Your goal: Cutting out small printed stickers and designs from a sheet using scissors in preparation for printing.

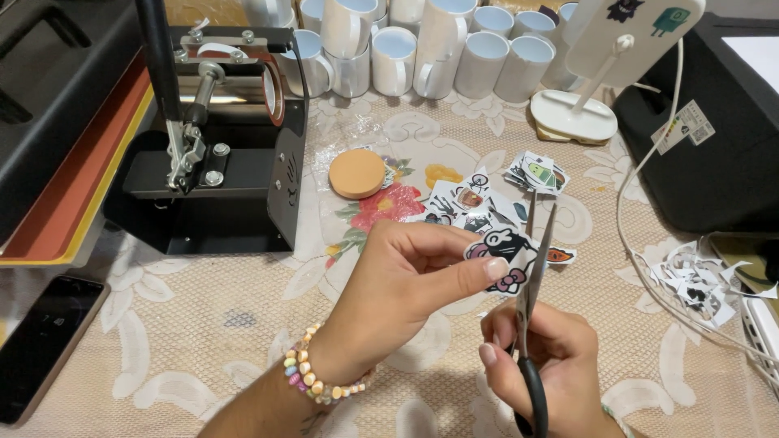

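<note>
Scissors (531,324) in your right hand (540,361), fingers closed round the black handle, blades pointing up and nearly shut against the sticker (501,258). Your left hand (406,280) pinches that sticker between thumb and fingertips, held above the table (203,341), just in front of the sticker pile (475,199). Bead bracelet (312,377) on your left wrist. Round orange pad (357,173) sits left of the pile, beside the mug press (223,138). White mugs (422,45) stand in a row along the back edge. Paper scraps (698,280) lie well off to the right, near the white cable (641,243). Phone (45,341) lies flat at the left edge.
</note>
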